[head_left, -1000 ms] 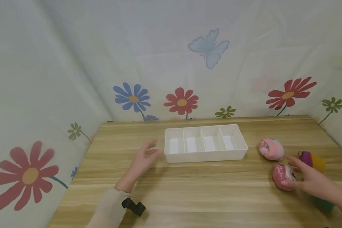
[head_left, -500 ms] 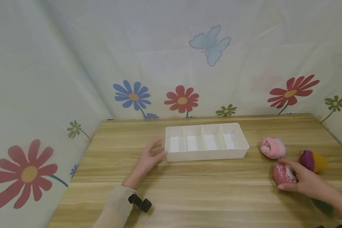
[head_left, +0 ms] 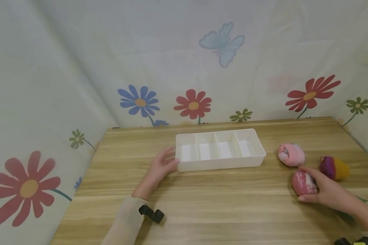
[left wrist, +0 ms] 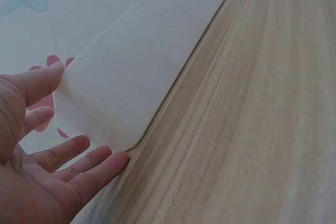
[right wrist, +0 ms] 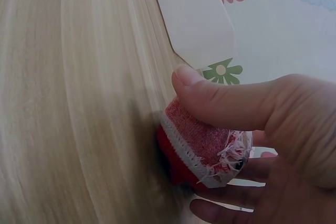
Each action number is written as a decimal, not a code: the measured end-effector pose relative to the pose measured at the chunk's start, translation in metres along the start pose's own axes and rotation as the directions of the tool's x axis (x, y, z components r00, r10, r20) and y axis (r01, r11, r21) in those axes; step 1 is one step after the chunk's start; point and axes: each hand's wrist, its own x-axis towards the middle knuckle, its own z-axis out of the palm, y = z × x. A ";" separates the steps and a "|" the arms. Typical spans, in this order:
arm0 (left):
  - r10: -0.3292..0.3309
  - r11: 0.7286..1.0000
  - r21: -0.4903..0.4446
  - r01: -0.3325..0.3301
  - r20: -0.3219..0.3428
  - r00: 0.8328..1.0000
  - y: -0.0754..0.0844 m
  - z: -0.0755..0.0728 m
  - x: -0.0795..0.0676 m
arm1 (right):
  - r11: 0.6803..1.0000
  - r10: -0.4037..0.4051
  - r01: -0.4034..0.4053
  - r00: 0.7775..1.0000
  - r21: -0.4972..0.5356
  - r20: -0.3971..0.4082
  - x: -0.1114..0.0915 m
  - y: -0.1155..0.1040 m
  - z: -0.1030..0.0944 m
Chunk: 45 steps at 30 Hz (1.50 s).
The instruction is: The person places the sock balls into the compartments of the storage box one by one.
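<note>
Holding a red-and-white fabric ball (head_left: 302,182), the right hand (head_left: 328,191) could slip, unrolling it; the spread left hand (head_left: 158,166) touches an oblong white plastic box (head_left: 220,164).

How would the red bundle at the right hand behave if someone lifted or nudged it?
The red bundle looks like rolled-up knit fabric, so it would probably squash softly and feel light. Its rounded shape suggests it might roll a little when pushed. The fuzzy, frayed surface should give the right hand decent grip.
</note>
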 end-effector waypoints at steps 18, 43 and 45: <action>-0.041 0.998 -0.037 0.043 0.041 0.998 0.002 -0.002 0.003 | 0.992 0.126 -0.126 0.992 0.027 -0.011 0.012 -0.019 -0.007; 0.006 1.000 -0.027 -0.005 0.043 0.999 0.001 0.003 0.002 | 0.989 0.081 -0.070 0.994 0.128 -0.079 0.067 -0.059 -0.028; 0.005 1.000 -0.021 -0.004 0.040 0.999 0.002 0.003 0.002 | 0.988 0.069 -0.057 0.995 0.144 -0.078 0.072 -0.062 -0.029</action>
